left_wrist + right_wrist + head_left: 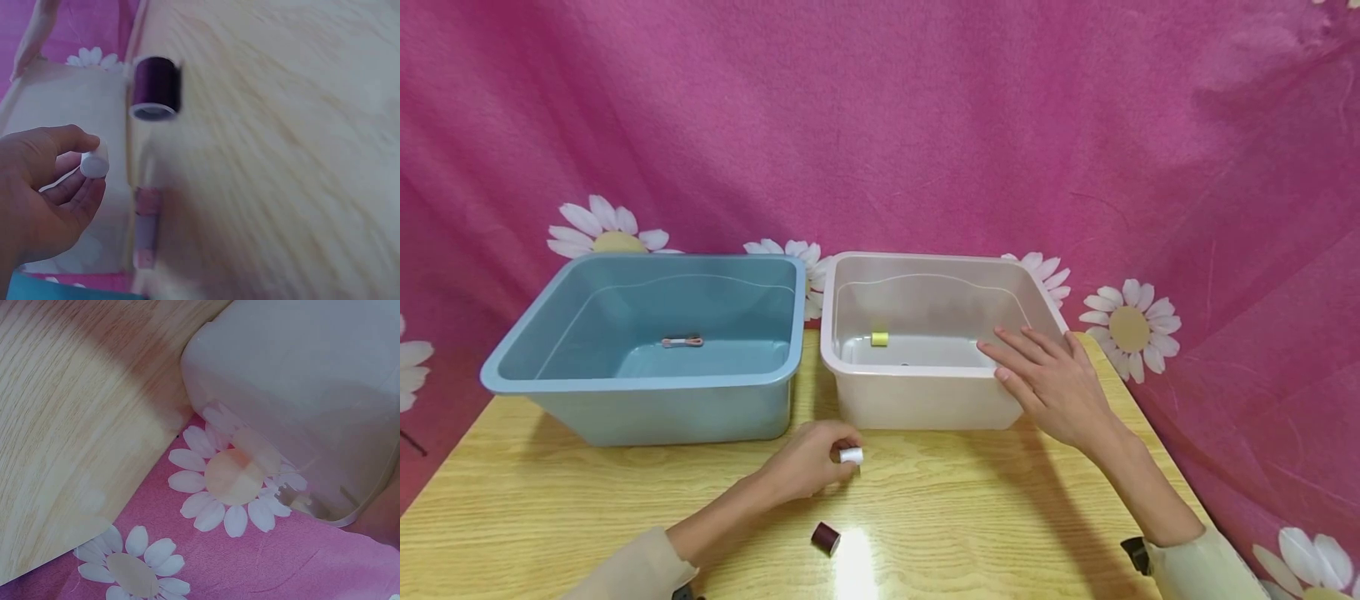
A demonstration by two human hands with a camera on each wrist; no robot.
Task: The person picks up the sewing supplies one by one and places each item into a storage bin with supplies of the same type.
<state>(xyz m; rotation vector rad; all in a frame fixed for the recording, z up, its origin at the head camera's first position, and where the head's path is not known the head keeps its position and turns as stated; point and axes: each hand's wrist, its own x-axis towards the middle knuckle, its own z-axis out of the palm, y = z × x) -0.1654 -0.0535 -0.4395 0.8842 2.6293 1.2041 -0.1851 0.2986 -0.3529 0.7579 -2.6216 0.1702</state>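
Between thumb and fingers my left hand [808,461] pinches a white thread spool [852,456], in front of the gap between the two tubs. The left wrist view shows the same white spool [94,160] at the fingertips. A dark maroon thread spool [826,538] lies on the table, nearer to me than that hand. My right hand [1051,387] is at the right front corner of the white tub [925,400], fingers stretched over its rim. Inside that tub lies a yellow thread spool [879,339]. In the right wrist view only part of the hand [381,509] shows, beside the tub.
On the left stands a blue tub [662,417] with a small pinkish banded bundle [682,342] on its bottom. Both tubs stand on the wooden table [970,517], before a pink flowered cloth [880,125]. A blurred pink-and-pale strip [147,228] appears in the left wrist view.
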